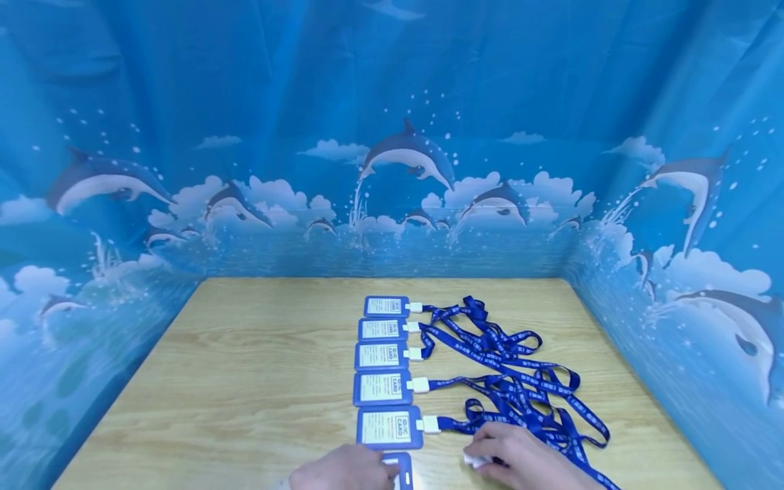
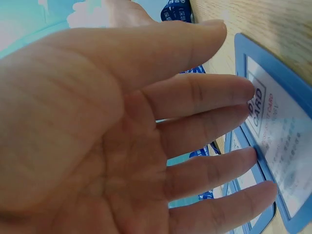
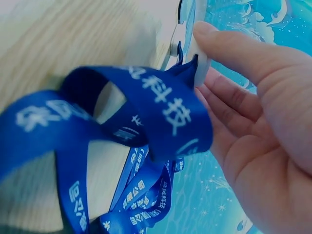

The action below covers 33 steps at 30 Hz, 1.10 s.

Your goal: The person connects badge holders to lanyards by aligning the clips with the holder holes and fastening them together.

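Observation:
Along the table's front edge my left hand [image 1: 343, 471] lies over the nearest blue ID card holder [image 1: 404, 464], covering most of it. In the left wrist view its fingers [image 2: 209, 170] are stretched out, with the fingertips right on the holder's card face and rim. My right hand [image 1: 520, 457] is off to the right of that holder and pinches a white plastic clip [image 1: 474, 461] between thumb and fingers. From this clip a printed blue lanyard [image 3: 175, 112] loops down in the right wrist view. The clip is apart from the near holder, whose slot shows bare.
Several more blue card holders [image 1: 388, 427] form a column going away from me, each with a white clip [image 1: 431, 425]. Their tangled lanyards [image 1: 520, 395] spread to the right over the wooden table [image 1: 245, 361]. A blue dolphin-print curtain [image 1: 294, 82] encloses the back and sides.

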Motion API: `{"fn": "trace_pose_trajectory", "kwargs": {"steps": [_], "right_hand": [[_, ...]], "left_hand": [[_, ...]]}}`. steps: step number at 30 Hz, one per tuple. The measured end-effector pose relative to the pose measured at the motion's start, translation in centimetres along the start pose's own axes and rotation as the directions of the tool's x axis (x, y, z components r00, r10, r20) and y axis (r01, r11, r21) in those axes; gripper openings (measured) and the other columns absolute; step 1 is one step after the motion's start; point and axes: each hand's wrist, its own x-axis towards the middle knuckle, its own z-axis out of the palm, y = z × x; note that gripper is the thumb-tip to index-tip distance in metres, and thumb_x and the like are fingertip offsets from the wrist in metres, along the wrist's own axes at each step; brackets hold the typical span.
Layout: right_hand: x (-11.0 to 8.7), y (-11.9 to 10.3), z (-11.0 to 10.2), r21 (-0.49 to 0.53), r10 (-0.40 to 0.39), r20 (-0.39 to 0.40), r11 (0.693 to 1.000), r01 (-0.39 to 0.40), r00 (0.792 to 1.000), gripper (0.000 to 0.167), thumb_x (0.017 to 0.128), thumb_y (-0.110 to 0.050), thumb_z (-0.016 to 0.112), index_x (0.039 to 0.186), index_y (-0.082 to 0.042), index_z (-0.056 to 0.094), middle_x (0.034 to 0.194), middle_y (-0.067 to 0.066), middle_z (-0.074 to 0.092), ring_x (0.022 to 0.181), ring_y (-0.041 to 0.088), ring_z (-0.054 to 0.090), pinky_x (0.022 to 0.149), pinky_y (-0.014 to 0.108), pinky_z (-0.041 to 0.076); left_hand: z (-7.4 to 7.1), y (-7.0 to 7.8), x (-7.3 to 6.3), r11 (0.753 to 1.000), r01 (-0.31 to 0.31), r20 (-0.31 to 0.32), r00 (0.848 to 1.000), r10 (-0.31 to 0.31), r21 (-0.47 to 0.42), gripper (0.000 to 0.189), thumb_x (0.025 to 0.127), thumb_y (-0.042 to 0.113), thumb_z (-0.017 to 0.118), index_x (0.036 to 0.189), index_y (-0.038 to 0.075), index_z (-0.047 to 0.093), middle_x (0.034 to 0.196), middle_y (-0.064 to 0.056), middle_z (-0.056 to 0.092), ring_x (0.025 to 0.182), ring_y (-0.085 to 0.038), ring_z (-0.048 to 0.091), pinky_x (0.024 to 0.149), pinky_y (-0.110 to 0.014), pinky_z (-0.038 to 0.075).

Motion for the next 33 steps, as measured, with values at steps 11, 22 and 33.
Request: {"fn": "trace_pose_trajectory", "kwargs": {"steps": [11,22,33], "right_hand": [[0.7,-0.2,0.6,0.03,-0.016,0.037,0.999,0.015,0.999,0.027,0.095,-0.031,0.069,0.12,-0.023,0.073,0.107,-0.019,0.065,0.093,-0.007,0.06,0.074,0.016,0.057],[1.3,-0.5,1.4,-0.013,-0.024,0.072,1.0,0.025,0.997,0.022,0.093,-0.027,0.071,0.115,-0.025,0.076,0.101,-0.022,0.062,0.086,-0.01,0.054,0.068,0.014,0.053],[1.7,-0.1,1.8,-0.002,-0.121,0.075,0.993,0.121,0.99,0.024,0.098,-0.029,0.067,0.119,-0.021,0.075,0.103,-0.02,0.063,0.087,-0.011,0.055,0.068,0.013,0.052]], "left_hand": [[0.0,-0.5,0.5,0.993,-0.111,0.0,0.994,0.111,0.029,0.023,0.09,0.053,0.069,0.107,0.037,0.074,0.12,0.029,0.062,0.084,0.005,0.053,0.069,-0.019,0.052],[0.2,-0.4,0.8,0.969,-0.188,-0.045,0.979,0.197,0.158,0.026,0.089,0.053,0.07,0.11,0.037,0.072,0.124,0.028,0.062,0.095,0.006,0.056,0.072,-0.016,0.051],[0.0,-0.1,0.7,0.959,-0.172,-0.061,0.98,0.19,0.225,0.026,0.088,0.054,0.072,0.107,0.037,0.073,0.124,0.027,0.061,0.092,0.006,0.057,0.073,-0.014,0.05]]}}
